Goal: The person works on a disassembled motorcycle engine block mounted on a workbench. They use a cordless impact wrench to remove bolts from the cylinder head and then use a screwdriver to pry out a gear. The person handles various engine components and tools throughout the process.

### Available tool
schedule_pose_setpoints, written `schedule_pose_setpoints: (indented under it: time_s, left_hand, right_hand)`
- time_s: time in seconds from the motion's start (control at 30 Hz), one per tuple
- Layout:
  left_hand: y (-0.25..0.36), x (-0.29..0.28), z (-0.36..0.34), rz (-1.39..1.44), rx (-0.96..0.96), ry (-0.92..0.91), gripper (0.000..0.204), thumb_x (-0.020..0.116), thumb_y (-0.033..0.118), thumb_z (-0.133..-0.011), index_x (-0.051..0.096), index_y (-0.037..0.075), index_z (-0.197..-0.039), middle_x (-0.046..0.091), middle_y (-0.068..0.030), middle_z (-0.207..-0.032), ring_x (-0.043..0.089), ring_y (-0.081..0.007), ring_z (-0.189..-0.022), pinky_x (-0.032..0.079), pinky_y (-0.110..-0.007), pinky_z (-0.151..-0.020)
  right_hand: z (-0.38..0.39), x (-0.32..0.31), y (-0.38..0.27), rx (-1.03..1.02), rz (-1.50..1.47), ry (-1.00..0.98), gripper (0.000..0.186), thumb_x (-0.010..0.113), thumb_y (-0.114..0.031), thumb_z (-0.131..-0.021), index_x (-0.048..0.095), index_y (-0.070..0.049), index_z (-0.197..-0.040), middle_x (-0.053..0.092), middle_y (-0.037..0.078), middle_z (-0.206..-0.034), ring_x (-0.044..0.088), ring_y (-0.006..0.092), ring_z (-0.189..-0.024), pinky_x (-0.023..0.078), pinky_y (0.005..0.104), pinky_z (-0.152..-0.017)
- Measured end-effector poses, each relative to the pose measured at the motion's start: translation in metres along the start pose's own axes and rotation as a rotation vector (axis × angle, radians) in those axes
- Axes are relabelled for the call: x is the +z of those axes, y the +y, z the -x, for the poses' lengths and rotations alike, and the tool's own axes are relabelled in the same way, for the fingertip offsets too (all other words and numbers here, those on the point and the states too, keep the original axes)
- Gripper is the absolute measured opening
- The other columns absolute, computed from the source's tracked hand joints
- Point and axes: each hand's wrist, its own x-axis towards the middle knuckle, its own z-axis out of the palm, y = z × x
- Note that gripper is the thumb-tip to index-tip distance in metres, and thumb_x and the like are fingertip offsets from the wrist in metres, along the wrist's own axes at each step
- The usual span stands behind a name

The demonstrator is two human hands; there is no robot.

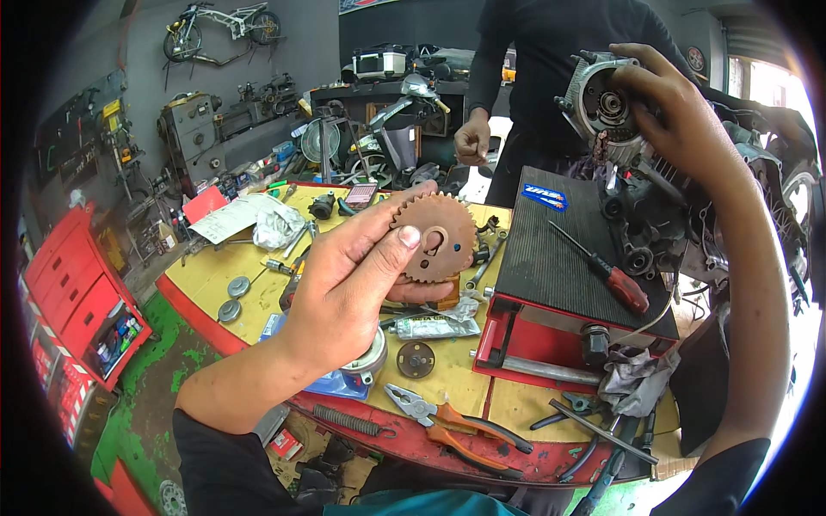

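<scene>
My left hand [344,275] holds up a brown toothed sprocket [443,219], thumb on its front face and fingers behind it. The sprocket has a central hole and smaller holes around it. At the upper right, my right hand [667,107] grips the rim of a metal engine cylinder head [594,95], its fingers curled by the round opening. A chain [601,148] hangs at the lower part of that opening. Below the sprocket, a small round metal plate [416,359] lies on the yellow tabletop [456,404] near a white tube [437,327].
Orange-handled pliers [460,426] and a spring [348,420] lie at the near edge. On a black ribbed red lift stand [551,249] rests a red-handled screwdriver [602,271]. Across the table stands another person in black [559,86], one hand lowered. A red tool cabinet [82,292] stands left.
</scene>
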Motion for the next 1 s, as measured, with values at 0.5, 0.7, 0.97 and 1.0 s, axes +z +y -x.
schedule_pose_setpoints:
  time_s: [0.5,0.7,0.97,1.0]
  left_hand:
    - [-0.014,-0.008,0.000,0.023,0.171,-0.172,0.035,0.054,0.023,-0.114,0.043,0.005,-0.142,0.067,-0.0199,-0.121,0.079,-0.0319,-0.089,0.070,-0.039,-0.072]
    - [-0.032,-0.016,0.002,-0.145,0.524,-0.222,0.020,0.055,0.013,-0.112,0.046,0.003,-0.128,0.052,-0.0170,-0.124,0.073,-0.0418,-0.114,0.068,-0.050,-0.095]
    - [-0.038,-0.034,-0.002,-0.623,1.030,-0.056,0.020,0.078,-0.002,-0.091,0.071,0.009,-0.106,0.070,-0.0127,-0.108,0.075,-0.0371,-0.108,0.064,-0.046,-0.093]
    - [-0.042,-0.037,-0.001,-0.634,1.021,-0.034,0.024,0.081,-0.001,-0.086,0.073,0.010,-0.105,0.071,-0.0122,-0.110,0.074,-0.0361,-0.107,0.064,-0.046,-0.092]
  right_hand:
    - [0.000,0.001,0.002,-0.033,0.017,0.010,0.035,0.063,0.004,-0.090,0.069,-0.006,-0.123,0.063,0.015,-0.141,0.067,0.0408,-0.121,0.056,0.0465,-0.100]
    - [0.000,0.002,0.001,-0.023,0.019,0.023,0.034,0.063,0.003,-0.090,0.069,-0.006,-0.122,0.063,0.015,-0.141,0.067,0.0408,-0.120,0.056,0.0463,-0.099]
    - [0.001,0.001,0.000,-0.010,-0.002,0.012,0.036,0.063,0.004,-0.089,0.067,-0.005,-0.124,0.063,0.016,-0.142,0.067,0.0414,-0.120,0.056,0.0468,-0.098]
    - [0.001,0.000,0.000,0.000,-0.013,0.005,0.037,0.063,0.005,-0.089,0.067,-0.005,-0.124,0.063,0.017,-0.142,0.067,0.0415,-0.120,0.056,0.0468,-0.099]
